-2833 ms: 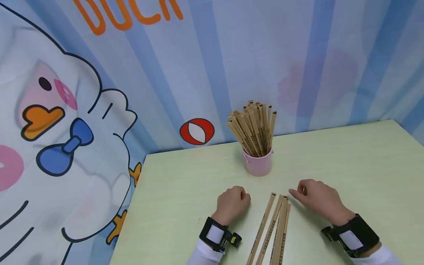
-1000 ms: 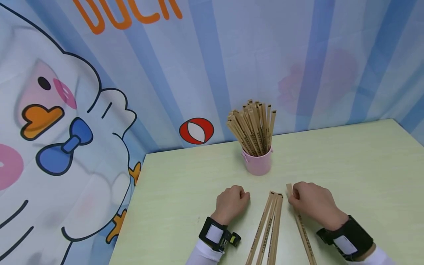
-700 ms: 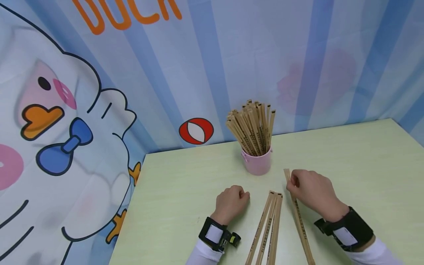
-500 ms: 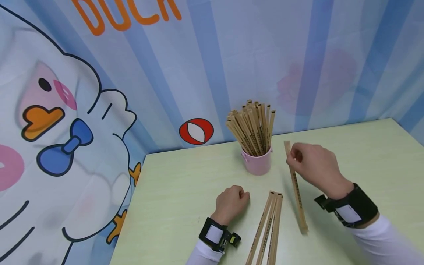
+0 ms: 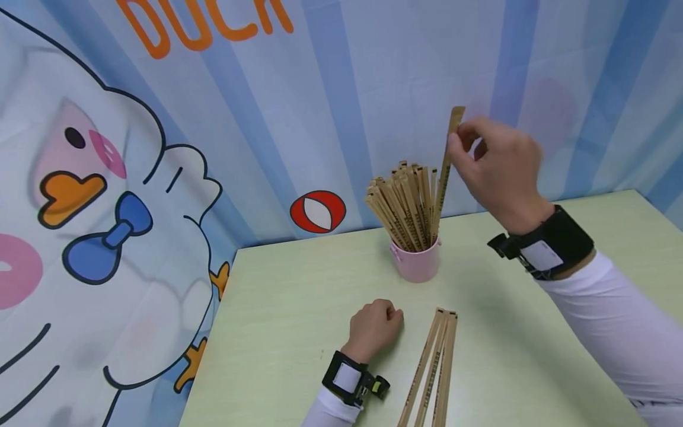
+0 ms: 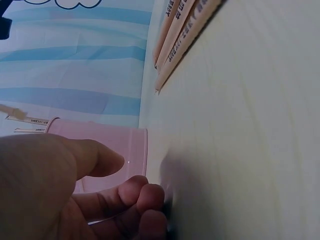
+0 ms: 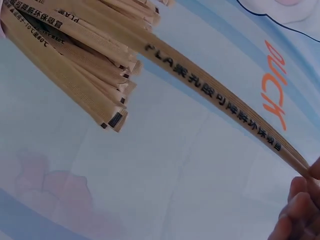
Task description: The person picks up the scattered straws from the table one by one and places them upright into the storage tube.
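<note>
My right hand (image 5: 501, 169) pinches a paper-wrapped straw (image 5: 444, 177) near its upper end. It holds the straw almost upright at the right side of a small pink bucket (image 5: 417, 267). The straw's lower end meets the bucket's rim; whether it is inside cannot be told. Many wrapped straws (image 5: 402, 207) stand packed in the bucket. In the right wrist view the held straw (image 7: 200, 90) slants across them, printed lettering showing. My left hand (image 5: 373, 328) rests on the table, fingers loosely curled around nothing, as the left wrist view also shows.
Several wrapped straws (image 5: 448, 356) lie in a narrow fan on the pale table (image 5: 299, 296), right of my left hand. Behind the table's back edge hangs a blue striped cloth (image 5: 405, 77) with a printed duck.
My right hand took one wrapped straw from the lying bunch, drew it right, then raised it up and over to the bucket. The left hand stayed where it was.
</note>
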`<state>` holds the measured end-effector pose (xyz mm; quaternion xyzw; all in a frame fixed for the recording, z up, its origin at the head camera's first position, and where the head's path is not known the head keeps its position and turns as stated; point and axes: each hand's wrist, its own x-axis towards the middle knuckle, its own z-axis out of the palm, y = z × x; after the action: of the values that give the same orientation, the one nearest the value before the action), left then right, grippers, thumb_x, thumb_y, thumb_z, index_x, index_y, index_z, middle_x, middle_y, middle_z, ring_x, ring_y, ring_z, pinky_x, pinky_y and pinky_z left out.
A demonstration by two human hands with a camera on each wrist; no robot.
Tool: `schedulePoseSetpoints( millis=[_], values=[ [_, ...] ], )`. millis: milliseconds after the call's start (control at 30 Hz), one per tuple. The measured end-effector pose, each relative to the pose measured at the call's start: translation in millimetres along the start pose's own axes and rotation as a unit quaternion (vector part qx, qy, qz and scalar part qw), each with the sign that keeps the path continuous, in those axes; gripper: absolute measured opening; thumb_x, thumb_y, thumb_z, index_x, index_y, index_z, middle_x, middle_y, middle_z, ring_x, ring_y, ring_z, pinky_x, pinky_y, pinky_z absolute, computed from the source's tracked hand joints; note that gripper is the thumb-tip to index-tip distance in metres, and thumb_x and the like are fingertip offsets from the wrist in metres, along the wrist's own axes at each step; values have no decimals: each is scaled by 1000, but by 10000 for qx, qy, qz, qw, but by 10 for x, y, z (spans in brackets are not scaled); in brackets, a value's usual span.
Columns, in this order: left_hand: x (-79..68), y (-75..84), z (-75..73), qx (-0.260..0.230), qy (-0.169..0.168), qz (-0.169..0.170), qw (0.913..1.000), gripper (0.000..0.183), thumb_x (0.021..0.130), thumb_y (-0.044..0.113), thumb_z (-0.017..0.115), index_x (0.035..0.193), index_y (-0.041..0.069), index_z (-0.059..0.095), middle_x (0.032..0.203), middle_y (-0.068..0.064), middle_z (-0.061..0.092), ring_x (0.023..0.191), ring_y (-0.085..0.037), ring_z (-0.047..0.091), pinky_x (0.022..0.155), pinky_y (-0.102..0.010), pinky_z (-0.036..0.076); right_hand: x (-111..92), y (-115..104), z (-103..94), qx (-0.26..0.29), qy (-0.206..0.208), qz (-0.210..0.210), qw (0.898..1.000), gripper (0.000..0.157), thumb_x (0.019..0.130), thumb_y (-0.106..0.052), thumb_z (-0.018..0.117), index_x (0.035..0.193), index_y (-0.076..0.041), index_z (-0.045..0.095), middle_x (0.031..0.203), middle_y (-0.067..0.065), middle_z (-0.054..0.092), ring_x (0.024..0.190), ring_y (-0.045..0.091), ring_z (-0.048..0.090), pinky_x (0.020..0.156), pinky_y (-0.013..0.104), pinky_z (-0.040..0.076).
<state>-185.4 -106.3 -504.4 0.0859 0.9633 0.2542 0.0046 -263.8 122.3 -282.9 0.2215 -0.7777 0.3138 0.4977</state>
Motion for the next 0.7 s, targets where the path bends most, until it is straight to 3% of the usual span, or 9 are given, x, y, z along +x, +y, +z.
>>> schedulePoseSetpoints(
  millis=[133,367,700],
  values=[
    [0,-9,14,-21,-7,-12,10000,36,89,27,58,56,18,46,52,7,40,45,-9,39,42,-25,27,21,75,191,46,127,-90,9999,20,91,-17,56,84,-2,68,71,13,66,54,24,55,45,38,33],
    [0,-6,21,-15,-10,-38,10000,35,89,27,57,57,18,47,52,7,41,46,-8,40,42,-25,28,-282,289,525,-199,-749,327,9965,20,94,-18,57,88,-3,67,75,11,68,50,21,48,40,35,27],
    [-3,-3,10,8,73,-32,10000,34,88,26,58,57,18,48,52,8,42,46,-8,40,42,-25,28,-571,412,798,-418,-1403,768,9862,21,94,-21,59,89,-3,69,66,11,64,49,22,51,38,39,36]
  ],
)
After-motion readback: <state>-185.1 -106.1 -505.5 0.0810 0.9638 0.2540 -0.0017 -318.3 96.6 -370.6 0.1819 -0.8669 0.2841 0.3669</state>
